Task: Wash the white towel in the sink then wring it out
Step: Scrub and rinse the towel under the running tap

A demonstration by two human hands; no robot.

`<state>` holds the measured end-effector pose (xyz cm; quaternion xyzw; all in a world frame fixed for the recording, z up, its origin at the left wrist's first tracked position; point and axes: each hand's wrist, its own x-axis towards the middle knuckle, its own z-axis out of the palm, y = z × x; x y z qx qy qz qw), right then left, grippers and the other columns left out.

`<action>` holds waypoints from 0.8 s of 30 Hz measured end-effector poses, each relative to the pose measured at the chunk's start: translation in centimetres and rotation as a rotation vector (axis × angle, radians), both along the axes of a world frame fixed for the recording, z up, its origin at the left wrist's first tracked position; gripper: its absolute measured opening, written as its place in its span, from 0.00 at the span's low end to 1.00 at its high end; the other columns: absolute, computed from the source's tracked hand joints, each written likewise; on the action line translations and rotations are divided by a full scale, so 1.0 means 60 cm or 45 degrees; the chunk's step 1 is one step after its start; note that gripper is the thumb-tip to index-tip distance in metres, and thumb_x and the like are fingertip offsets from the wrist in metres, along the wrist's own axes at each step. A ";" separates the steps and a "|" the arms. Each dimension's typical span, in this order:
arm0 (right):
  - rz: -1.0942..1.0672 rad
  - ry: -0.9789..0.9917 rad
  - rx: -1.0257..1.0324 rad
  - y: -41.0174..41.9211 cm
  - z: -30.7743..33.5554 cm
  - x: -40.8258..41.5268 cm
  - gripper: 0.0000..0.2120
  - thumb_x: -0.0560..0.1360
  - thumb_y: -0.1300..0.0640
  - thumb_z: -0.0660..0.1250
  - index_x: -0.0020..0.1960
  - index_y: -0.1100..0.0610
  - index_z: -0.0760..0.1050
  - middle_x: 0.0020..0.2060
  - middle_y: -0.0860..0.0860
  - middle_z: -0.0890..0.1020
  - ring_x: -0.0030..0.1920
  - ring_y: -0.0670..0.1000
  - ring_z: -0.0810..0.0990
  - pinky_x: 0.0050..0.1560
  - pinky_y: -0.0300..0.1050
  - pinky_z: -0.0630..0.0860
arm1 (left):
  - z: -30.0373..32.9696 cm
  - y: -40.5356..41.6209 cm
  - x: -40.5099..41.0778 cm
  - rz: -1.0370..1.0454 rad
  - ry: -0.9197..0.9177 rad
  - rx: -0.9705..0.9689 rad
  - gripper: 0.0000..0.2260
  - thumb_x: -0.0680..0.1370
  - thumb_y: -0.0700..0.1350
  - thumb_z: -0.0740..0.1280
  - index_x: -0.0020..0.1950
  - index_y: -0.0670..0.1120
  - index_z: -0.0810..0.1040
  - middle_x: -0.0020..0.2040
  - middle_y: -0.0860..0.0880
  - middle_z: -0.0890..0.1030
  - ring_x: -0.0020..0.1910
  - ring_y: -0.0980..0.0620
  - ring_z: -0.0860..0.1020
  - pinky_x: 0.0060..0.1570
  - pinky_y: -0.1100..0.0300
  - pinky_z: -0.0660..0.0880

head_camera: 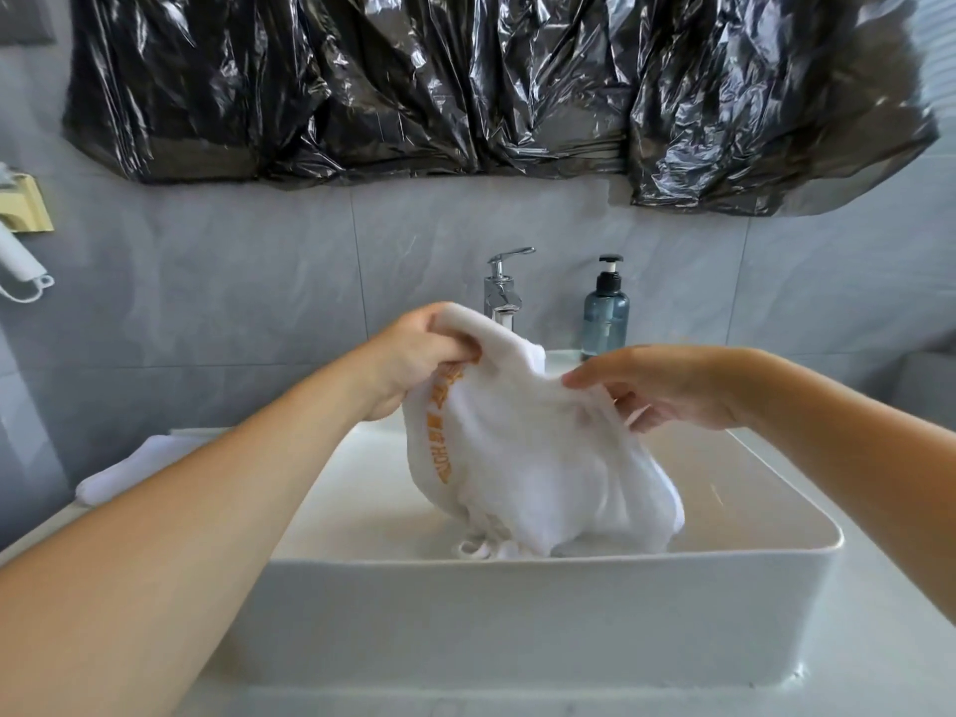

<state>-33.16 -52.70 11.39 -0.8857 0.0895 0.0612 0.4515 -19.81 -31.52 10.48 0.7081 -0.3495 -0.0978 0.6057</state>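
A white towel (533, 458) with orange lettering hangs bunched above the white rectangular sink (776, 551), its lower end reaching down into the basin. My left hand (414, 359) grips the towel's upper left corner with curled fingers. My right hand (667, 385) pinches the towel's upper right edge between thumb and fingers. Both hands hold it up in front of the chrome faucet (501, 289), which stands behind the sink. No water shows running from the spout.
A blue-grey pump bottle (605, 318) stands right of the faucet. Another white cloth (129, 465) lies on the counter left of the sink. Black plastic sheeting (465, 80) covers the wall above. A white hair dryer (18, 261) hangs at the far left.
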 end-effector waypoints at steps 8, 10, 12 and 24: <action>-0.099 -0.414 0.244 0.021 -0.050 0.044 0.11 0.78 0.55 0.69 0.56 0.61 0.79 0.49 0.56 0.84 0.44 0.50 0.82 0.48 0.44 0.79 | 0.000 -0.057 -0.004 0.060 -0.133 0.408 0.14 0.70 0.39 0.76 0.49 0.46 0.74 0.42 0.44 0.79 0.38 0.49 0.75 0.37 0.58 0.70; -0.285 -0.491 0.454 0.009 -0.057 0.051 0.10 0.78 0.58 0.69 0.55 0.63 0.78 0.49 0.59 0.83 0.44 0.52 0.82 0.41 0.42 0.80 | -0.023 -0.048 0.002 -0.092 0.028 0.497 0.16 0.66 0.42 0.78 0.49 0.44 0.77 0.42 0.43 0.79 0.35 0.49 0.76 0.34 0.60 0.72; -0.480 -0.549 0.574 -0.007 -0.060 0.057 0.12 0.77 0.58 0.69 0.57 0.65 0.76 0.51 0.61 0.83 0.45 0.55 0.82 0.44 0.47 0.82 | -0.053 -0.030 0.007 -0.165 0.043 0.888 0.16 0.65 0.45 0.76 0.51 0.45 0.80 0.44 0.45 0.82 0.40 0.48 0.80 0.39 0.60 0.76; -1.059 -0.645 0.253 -0.055 -0.070 0.163 0.14 0.78 0.59 0.58 0.63 0.60 0.68 0.47 0.55 0.75 0.48 0.58 0.74 0.45 0.48 0.72 | -0.009 -0.027 0.071 0.244 0.111 -0.014 0.09 0.81 0.40 0.65 0.40 0.47 0.75 0.34 0.47 0.76 0.30 0.52 0.73 0.30 0.63 0.69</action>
